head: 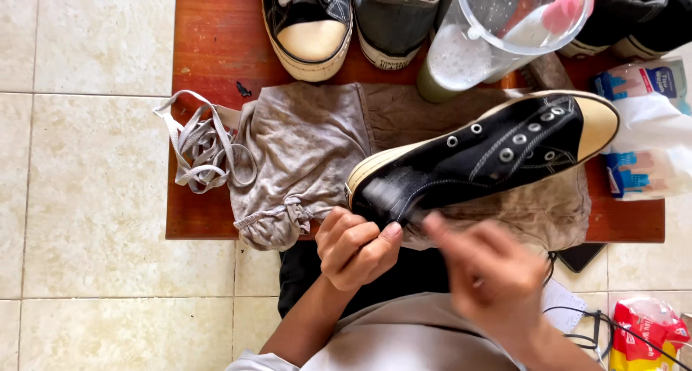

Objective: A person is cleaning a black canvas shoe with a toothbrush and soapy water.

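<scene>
From up here I see my left hand (355, 247) curled around the heel end of a black canvas sneaker (481, 153), fingers folded under and the thumb pressed against the back of the upper, so it has a firm hold there. The sneaker lies on its side just above that hand, heel toward me and cream rubber toe cap pointing away to the right, resting on a grey cloth (310, 155) spread over a low red-brown wooden table (198, 54). I judge the shoe light and easy to turn: the canvas is soft and will give under pressure, with a wet sheen near the heel that could be slippery, while the rubber sole and toe are stiffer, so the heel and sole edge look like the best places to grip. My right hand (490, 277) sits just right of the left, near the heel, but it is smeared with motion blur; the fingers look loosely bent, and I cannot tell whether it holds anything. Both forearms come up from the bottom edge, wrists bent toward the shoe. Left of my left hand, a bundle of pale laces (202, 144) lies at the cloth's edge. Beyond the shoe stand two more sneakers (310, 25), and a clear plastic jug (497, 36) of sudsy water. To the right of my right hand lies a white-and-blue packet (649, 126).
</scene>
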